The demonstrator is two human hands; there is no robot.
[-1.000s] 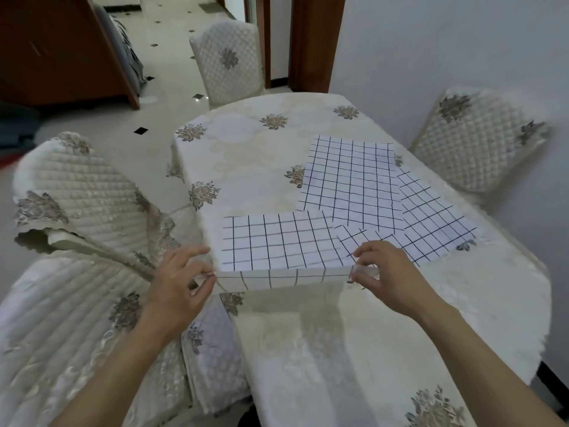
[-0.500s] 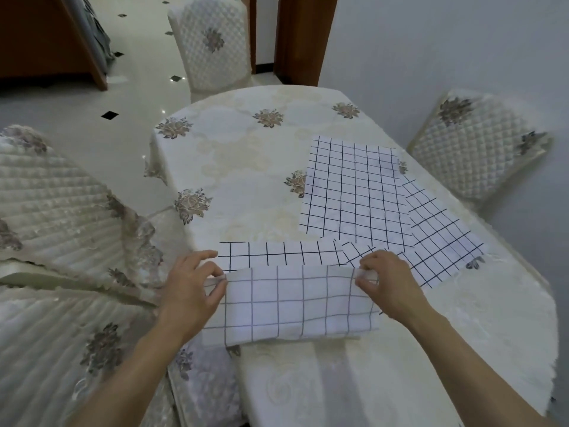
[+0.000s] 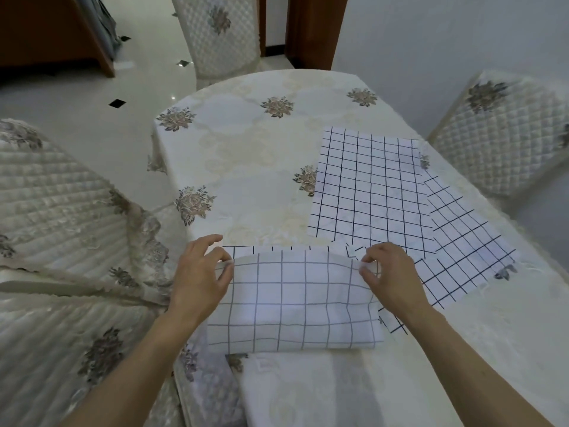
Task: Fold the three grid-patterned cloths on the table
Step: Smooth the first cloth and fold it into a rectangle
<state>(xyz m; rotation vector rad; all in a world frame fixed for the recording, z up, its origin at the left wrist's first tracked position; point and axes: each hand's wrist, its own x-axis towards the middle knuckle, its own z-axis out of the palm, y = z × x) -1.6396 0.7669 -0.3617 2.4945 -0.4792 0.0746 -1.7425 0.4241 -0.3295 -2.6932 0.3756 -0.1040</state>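
- Three chairs (image 3: pixel 215 35) stand around a table (image 3: pixel 246 149) with a flowery cover, near a white wall (image 3: pixel 431 41).
- Two flat cloths (image 3: pixel 369 192) lie at 1 o'clock.
- Near cloth (image 3: pixel 292 303) is folded over, between both hands.
- Left hand (image 3: pixel 200 278) pinches its left corner.
- Right hand (image 3: pixel 388 275) pinches its right corner.

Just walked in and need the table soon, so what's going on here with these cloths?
A person is folding the nearest grid cloth. The left hand and right hand each pinch a corner of its near half, laid over toward the far edge, so the first fold is almost closed. The other two grid cloths, one square to the table and one angled, lie flat and unfolded on the table.
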